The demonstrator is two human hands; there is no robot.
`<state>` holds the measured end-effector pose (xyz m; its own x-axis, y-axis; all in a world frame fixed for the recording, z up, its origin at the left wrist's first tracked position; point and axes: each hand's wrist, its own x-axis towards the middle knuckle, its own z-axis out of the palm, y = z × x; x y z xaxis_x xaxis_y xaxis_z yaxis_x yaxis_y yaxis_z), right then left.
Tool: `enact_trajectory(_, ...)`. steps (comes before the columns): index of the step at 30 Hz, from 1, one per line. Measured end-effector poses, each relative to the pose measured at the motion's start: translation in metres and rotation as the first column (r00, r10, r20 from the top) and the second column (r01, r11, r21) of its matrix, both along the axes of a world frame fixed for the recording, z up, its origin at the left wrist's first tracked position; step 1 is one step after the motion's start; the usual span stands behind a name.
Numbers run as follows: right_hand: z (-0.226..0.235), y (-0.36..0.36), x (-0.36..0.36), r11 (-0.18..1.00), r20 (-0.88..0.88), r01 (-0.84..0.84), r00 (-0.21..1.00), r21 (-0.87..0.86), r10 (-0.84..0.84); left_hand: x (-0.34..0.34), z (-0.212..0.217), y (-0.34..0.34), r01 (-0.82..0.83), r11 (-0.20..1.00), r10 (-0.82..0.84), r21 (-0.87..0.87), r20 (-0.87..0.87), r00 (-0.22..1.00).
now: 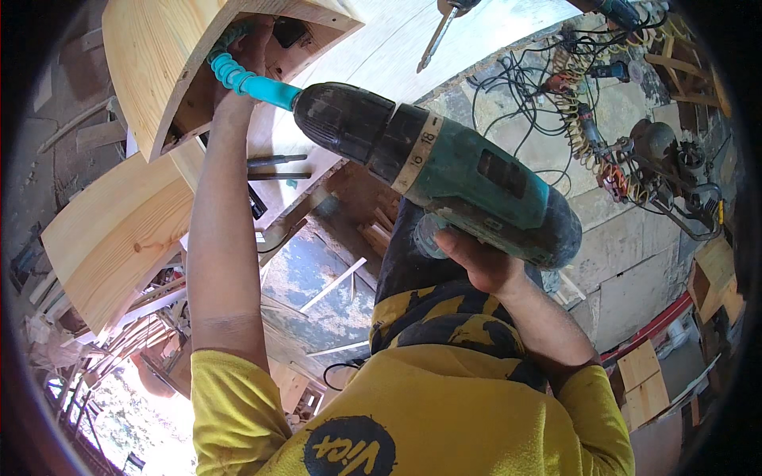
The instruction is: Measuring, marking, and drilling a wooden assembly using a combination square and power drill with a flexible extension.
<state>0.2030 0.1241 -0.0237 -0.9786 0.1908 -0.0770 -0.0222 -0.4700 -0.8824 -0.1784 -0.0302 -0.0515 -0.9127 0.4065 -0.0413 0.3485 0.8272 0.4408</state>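
My right hand (484, 262) is closed round the handle of a green and black cordless drill (476, 170), which points to the upper left. From its chuck runs a turquoise flexible drill shaft (266, 89), bending up into an open-fronted, curved wooden box (159, 59). Inside that box my left hand (252, 51) is closed about the bent far end of the shaft. Shadow and the box wall partly hide its fingers and the shaft's tip. Two dark rod-like tools (278, 166) lie on the pale work surface (349, 47) beside my left forearm.
A second curved pine piece (119, 230) sits at left below the box. A metal-bladed tool (436, 40) rests on the surface at the top. Tangled cables and coiled hoses (556, 87) with power tools spread over the floor at right. Wood offcuts (643, 373) lie at lower right.
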Motion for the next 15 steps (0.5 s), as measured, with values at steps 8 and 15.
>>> enact_trajectory(8,0.002,0.006,0.001,0.998,0.036,-0.042,0.999,0.047,0.04,-0.029,-0.033,-0.027,0.203,0.92,-0.334,-0.336,-0.397,0.855)
enact_trajectory(15,0.002,0.005,-0.002,0.999,-0.021,-0.009,1.0,0.04,0.01,-0.035,-0.039,-0.033,0.177,0.877,-0.362,-0.447,-0.372,0.855)
